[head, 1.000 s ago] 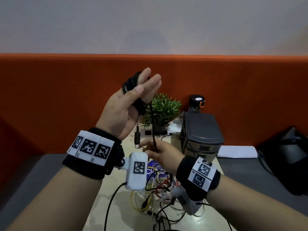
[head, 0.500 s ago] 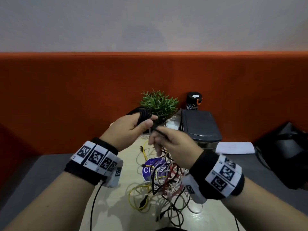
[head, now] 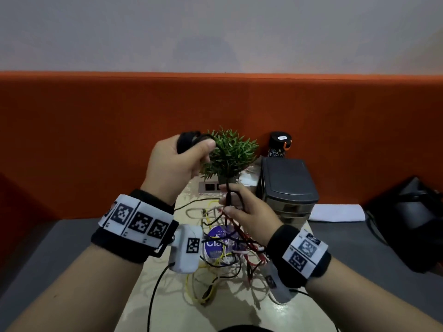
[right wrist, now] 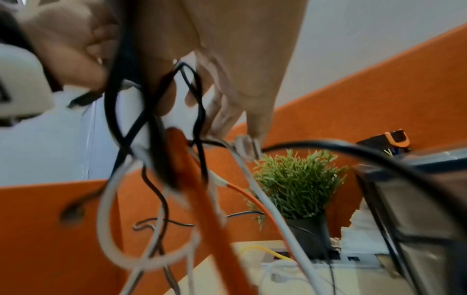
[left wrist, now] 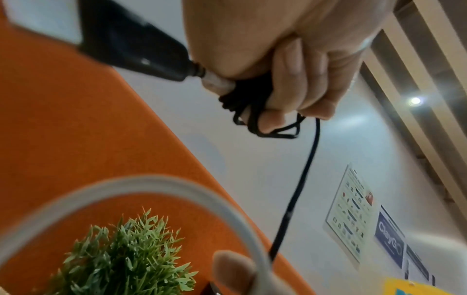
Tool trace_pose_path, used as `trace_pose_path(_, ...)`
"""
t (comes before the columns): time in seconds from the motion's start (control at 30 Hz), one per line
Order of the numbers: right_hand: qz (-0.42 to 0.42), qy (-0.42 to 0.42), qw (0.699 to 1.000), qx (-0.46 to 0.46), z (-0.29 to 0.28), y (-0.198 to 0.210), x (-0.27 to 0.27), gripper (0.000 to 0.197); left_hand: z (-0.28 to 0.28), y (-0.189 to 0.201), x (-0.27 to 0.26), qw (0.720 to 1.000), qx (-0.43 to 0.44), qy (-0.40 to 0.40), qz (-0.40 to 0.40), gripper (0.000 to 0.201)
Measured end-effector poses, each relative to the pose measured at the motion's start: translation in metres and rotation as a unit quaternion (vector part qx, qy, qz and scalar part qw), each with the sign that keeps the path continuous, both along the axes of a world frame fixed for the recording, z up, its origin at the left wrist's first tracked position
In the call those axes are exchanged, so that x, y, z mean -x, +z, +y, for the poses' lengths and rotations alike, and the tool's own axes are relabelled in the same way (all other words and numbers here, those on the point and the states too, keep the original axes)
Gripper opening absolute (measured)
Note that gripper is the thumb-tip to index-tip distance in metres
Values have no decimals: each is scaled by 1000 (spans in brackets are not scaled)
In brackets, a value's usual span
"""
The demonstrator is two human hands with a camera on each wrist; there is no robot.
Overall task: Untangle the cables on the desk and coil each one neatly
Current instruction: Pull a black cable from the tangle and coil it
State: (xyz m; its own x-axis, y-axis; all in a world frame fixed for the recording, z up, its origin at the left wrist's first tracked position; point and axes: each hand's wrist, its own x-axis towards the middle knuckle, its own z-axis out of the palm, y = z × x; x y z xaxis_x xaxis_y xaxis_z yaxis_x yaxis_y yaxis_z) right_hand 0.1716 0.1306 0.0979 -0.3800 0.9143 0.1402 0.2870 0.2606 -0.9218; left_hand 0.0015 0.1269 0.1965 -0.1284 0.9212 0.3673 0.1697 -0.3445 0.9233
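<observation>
My left hand (head: pixel 191 159) is raised in front of the plant and grips a small coil of black cable (head: pixel 188 140). In the left wrist view its fingers (left wrist: pixel 300 83) curl round the coil (left wrist: pixel 242 107), and a black plug (left wrist: pixel 131 46) sticks out beside the thumb. One black strand (left wrist: pixel 298 189) runs down from the coil to my right hand (head: pixel 227 200), which pinches it lower down, above the tangle of black, white, yellow and red cables (head: pixel 223 257) on the desk. In the right wrist view several lifted cables (right wrist: pixel 156 159) hang from that hand (right wrist: pixel 202 89).
A potted green plant (head: pixel 231 154), a black cup (head: pixel 279 144) and a grey drawer unit (head: pixel 287 188) stand at the back of the cream desk (head: pixel 275 315). A socket plate (head: pixel 211 187) lies near the plant. A white cloth (head: pixel 335 212) and a black bag (head: pixel 412 226) are to the right.
Half a second ago both hands met low over the tangle. Since then my left hand has risen with the coil and my right hand has stayed low, so the strand stretches between them.
</observation>
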Motion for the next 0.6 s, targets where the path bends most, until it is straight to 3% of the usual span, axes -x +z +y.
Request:
trace_pose_path(0.17,7,-37,999,30,-1,-14,-13,33,4,13,3,996,-44,79,-24,30)
trace_pose_path(0.37,13,-86,993,77,8,-24,-21,21,7,28,8,987,-102,113,-58,30)
trace_pose_path(0.47,55,-112,987,106,11,-19,-29,21,11,37,11,981,-108,125,-101,31)
trace_pose_path(0.53,75,-138,981,111,12,-14,-36,25,13,39,12,986,-107,118,-43,31)
trace_pose_path(0.6,30,-160,984,69,16,-11,-43,23,13,36,11,987,-100,103,74,32)
